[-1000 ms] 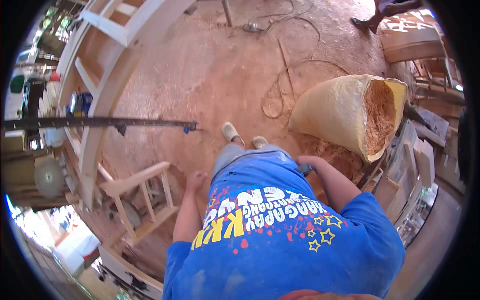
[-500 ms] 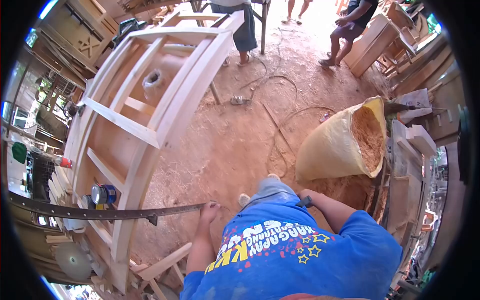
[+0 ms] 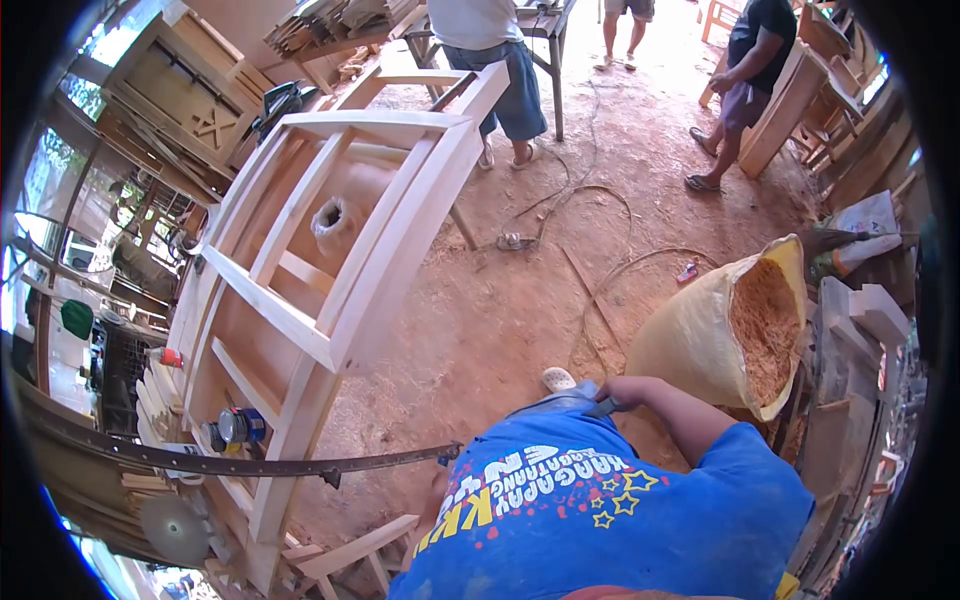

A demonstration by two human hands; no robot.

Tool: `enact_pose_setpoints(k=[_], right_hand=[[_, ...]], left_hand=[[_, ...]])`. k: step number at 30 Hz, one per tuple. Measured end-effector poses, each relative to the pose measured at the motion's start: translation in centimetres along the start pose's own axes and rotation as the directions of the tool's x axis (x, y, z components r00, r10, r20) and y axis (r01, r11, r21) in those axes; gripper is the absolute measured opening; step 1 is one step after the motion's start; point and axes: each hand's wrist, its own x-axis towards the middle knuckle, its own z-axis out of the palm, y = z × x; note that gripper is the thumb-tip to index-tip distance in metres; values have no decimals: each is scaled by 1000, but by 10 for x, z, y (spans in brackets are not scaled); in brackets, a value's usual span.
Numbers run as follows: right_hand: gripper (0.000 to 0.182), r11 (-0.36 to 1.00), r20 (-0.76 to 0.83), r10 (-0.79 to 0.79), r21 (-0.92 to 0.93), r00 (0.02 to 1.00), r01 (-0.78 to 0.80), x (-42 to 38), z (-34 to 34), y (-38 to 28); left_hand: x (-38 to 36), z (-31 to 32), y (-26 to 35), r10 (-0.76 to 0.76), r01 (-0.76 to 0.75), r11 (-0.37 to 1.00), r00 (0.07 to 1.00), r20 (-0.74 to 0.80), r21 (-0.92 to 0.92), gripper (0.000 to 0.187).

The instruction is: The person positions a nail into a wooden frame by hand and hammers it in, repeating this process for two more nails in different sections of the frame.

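A long dark bar clamp (image 3: 250,466), pierced with holes along its length, crosses above the near part of a pale wooden frame (image 3: 355,285). Its end reaches to just in front of my blue shirt. My left hand (image 3: 438,487) is just below that end; the shirt hides most of it, so its fingers do not show. At my waist, my right hand (image 3: 628,391) is curled closed, with a dark strap-like piece beneath it that I cannot make out. A blue-labelled can (image 3: 240,425) stands by the frame.
A big yellowish sack (image 3: 680,325) of wood shavings leans at the right. Cables and a wooden stick (image 3: 592,292) lie on the dusty floor. Several people stand at the back, one beside a workbench (image 3: 555,50). Wood offcuts (image 3: 365,545) lie at the lower left.
The view has shifted, so the frame and sack appear lower and further right. My left hand has drawn back from the clamp's end, partly behind my shirt. My right hand stays at my waist.
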Motion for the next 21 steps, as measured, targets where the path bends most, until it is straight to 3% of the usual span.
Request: enact_pose_setpoints(k=[6,9,12,15,16,18,19,20,21], right_hand=[[43,975,113,73,-219,991,-47,48,-11,28],[43,919,185,262,-348,947,-186,96,-9,68],[42,926,190,277,-314,942,-208,115,-12,82],[38,940,-94,325,144,941,-310,55,-67,-56],[38,901,-125,237,400,964,-170,63,-57,-40],[37,591,-223,75,795,972,137,88,-31,1],[34,676,-334,33,702,942,225,128,0,44],[34,750,-338,0,623,941,223,157,19,92],[34,813,-335,-30,540,942,218,153,13,68]], left_hand=[[9,16,35,59,-58,995,998,5,-78,33],[14,11,64,112,-114,976,993,-19,-184,33],[19,0,94,127,-141,964,989,-75,-226,34],[20,0,101,91,-111,983,987,-135,-149,36],[12,2,104,78,-101,978,989,-126,-181,38],[-7,-5,107,60,-84,968,992,-110,-235,40],[-5,2,88,69,-85,974,994,-80,-212,42],[-6,10,69,51,-61,981,997,-57,-186,42],[-8,17,51,25,-30,988,999,-36,-149,42]])
